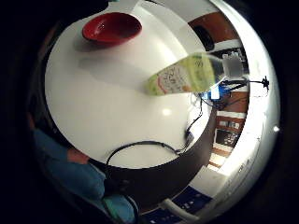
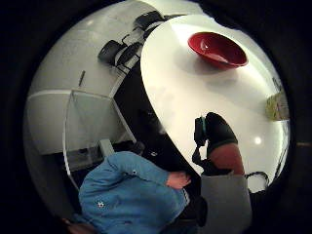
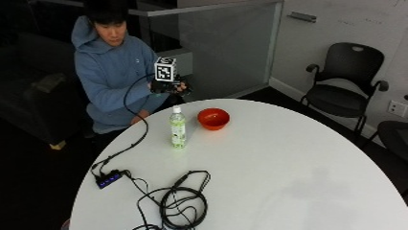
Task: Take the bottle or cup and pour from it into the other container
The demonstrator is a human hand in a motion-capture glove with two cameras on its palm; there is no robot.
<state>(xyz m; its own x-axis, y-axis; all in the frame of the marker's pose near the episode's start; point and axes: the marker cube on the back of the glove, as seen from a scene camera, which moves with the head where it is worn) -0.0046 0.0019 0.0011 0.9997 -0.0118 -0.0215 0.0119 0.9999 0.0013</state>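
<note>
The gloved right hand [image 3: 168, 86] hangs in the air at the person's chest, behind the far edge of the round white desk [image 3: 306, 163], well apart from everything on it; whether its fingers are spread or curled I cannot tell. The capped green-labelled bottle [image 3: 178, 128] stands upright near that edge, just beside the red bowl [image 3: 213, 118]. Nothing is grasped, so this looks like the approach step. Next the hand must come down, close round the bottle's middle, and the cap likely needs removing before pouring
</note>
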